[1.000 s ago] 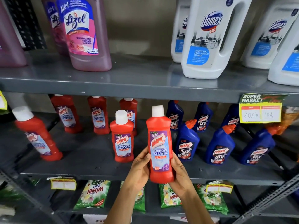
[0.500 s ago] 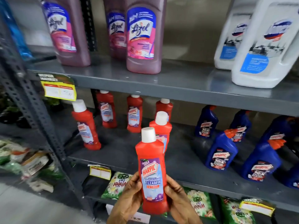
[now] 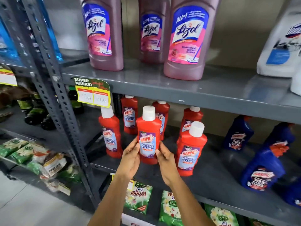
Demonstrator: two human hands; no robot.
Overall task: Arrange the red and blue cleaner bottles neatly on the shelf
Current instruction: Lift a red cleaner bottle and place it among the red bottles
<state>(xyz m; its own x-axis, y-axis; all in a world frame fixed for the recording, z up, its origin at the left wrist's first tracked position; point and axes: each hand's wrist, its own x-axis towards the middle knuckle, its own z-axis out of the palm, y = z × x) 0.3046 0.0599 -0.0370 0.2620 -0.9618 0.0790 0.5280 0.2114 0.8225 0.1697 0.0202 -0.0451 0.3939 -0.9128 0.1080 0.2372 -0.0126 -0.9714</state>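
Both hands grasp one red bottle (image 3: pixel 147 136) upright above the middle shelf (image 3: pixel 211 181): left hand (image 3: pixel 130 158) and right hand (image 3: pixel 165 160) press its lower flanks. Rigid plastic, probably full and moderately heavy; glossy label likely slick, so the flat sides low down suit best.

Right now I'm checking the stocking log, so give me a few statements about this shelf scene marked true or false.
1. Both hands hold one red bottle. True: left hand, right hand.
2. Its cap is orange. False: white.
3. The blue bottles stand right of the red ones. True.
4. The pink Lizol bottles share the red bottles' shelf. False: one shelf above.
5. The held bottle lies on its side. False: upright.
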